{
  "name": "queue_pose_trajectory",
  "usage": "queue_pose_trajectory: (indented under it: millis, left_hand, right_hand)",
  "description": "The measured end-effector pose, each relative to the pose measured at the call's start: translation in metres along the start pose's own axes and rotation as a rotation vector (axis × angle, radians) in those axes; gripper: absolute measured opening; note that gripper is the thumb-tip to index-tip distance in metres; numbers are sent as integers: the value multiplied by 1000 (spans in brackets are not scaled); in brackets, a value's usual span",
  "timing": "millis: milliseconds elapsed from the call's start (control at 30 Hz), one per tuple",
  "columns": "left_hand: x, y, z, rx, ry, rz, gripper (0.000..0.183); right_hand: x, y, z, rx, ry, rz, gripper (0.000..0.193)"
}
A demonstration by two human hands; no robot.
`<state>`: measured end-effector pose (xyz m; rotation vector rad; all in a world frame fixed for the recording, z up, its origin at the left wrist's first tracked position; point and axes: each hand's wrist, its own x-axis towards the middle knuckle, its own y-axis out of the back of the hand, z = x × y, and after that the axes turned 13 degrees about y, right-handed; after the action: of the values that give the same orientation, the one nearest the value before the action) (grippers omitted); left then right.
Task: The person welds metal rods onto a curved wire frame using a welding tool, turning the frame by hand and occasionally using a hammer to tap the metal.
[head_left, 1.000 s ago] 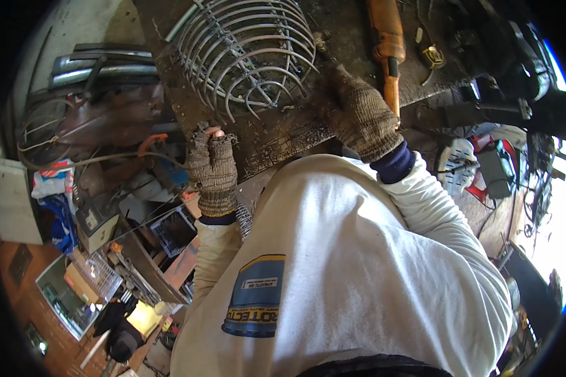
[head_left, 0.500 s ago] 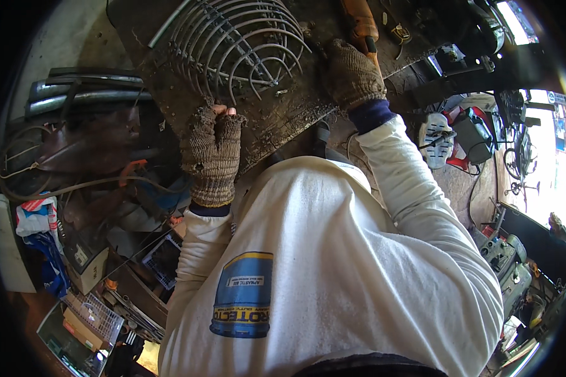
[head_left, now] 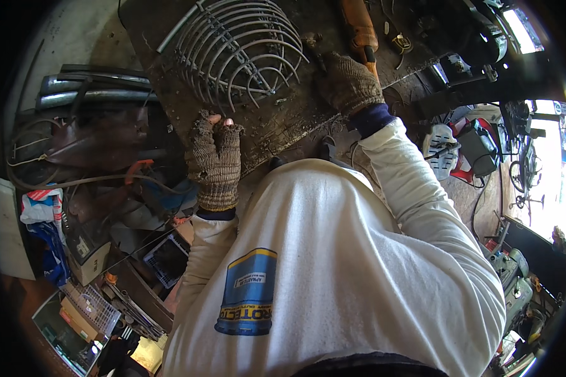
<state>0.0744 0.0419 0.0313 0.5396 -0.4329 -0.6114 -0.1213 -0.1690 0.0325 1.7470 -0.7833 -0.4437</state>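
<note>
A dome-shaped cage of bent metal rods (head_left: 242,53) lies on the dark, dirty metal work table (head_left: 289,129). My left hand (head_left: 216,157), in a worn brown knit glove with bare fingertips poking out, rests at the table's near edge. Its fingers are apart, just short of the cage, with nothing seen between them. On the right, my right hand (head_left: 352,85), also gloved, is closed above the table. A dark end shows beside its fingers, but what it grips cannot be made out. Just beyond it lies an orange power tool (head_left: 360,28).
A loose metal rod (head_left: 177,28) lies beside the cage. A yellow coil (head_left: 401,43) sits right of the power tool. Metal pipes (head_left: 97,94) are stacked left of the table. A red and grey machine (head_left: 478,151) stands on the floor at right, with cables nearby.
The whole view has shifted slightly. My left hand now sits a little farther from the cage. My right hand has turned and moved slightly left and nearer, remaining closed.
</note>
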Motion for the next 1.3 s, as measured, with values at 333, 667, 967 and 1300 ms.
queue_pose_trajectory:
  millis: [333,667,967,1300]
  left_hand:
    - [12,-4,22,178,15,68,25]
    - [20,-2,20,347,-17,47,46]
    - [27,-1,23,482,-66,33,52]
    - [27,-8,20,577,-87,62,49]
  right_hand:
    - [-17,6,1,577,11,215,37]
    - [-92,32,4,423,210,-66,56]
    - [-75,42,3,216,453,-219,53]
    - [-63,50,4,178,469,-341,52]
